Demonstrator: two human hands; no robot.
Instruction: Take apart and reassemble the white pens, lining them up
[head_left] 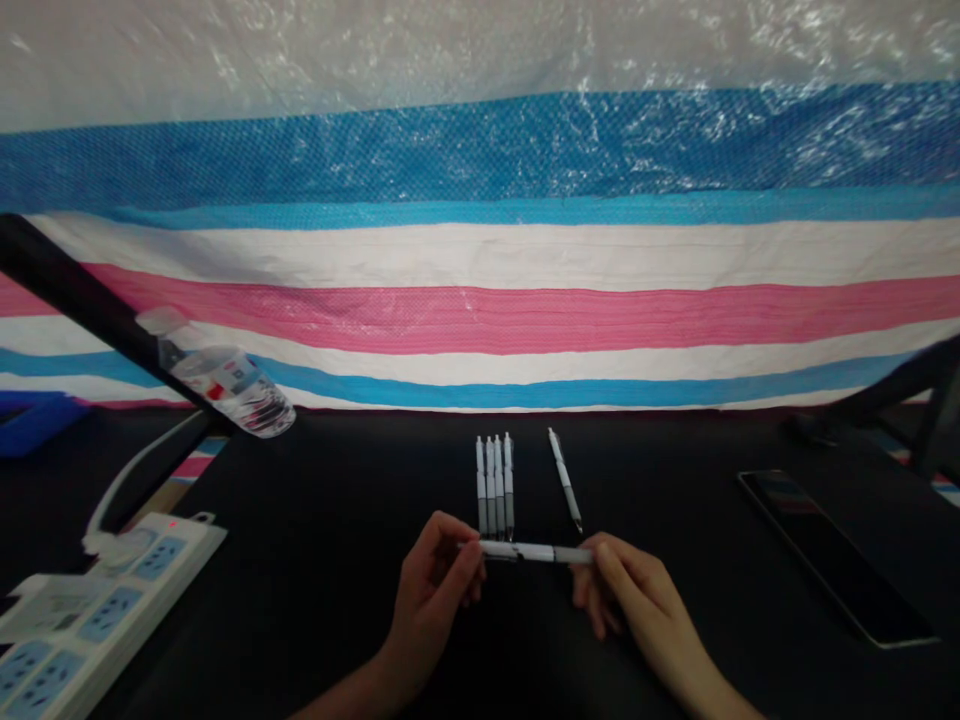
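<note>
A white and grey pen point(536, 552) lies level between my hands, above the black table. My left hand point(436, 580) pinches its white end between thumb and fingers. The grey end is gripped by my right hand point(630, 590), whose fingers cover the tip. Just beyond, several similar white and grey pens point(495, 485) lie side by side in a row, pointing away from me. To their right, one more pen point(564, 475) rests apart at a slant.
A white power strip point(169, 570) with a plugged-in cable sits at the left. Behind it a clear plastic bottle point(236, 385) leans near a black bar point(90, 300). A dark phone point(832, 555) lies at the right. Striped plastic sheeting point(480, 320) hangs behind the black table point(315, 560).
</note>
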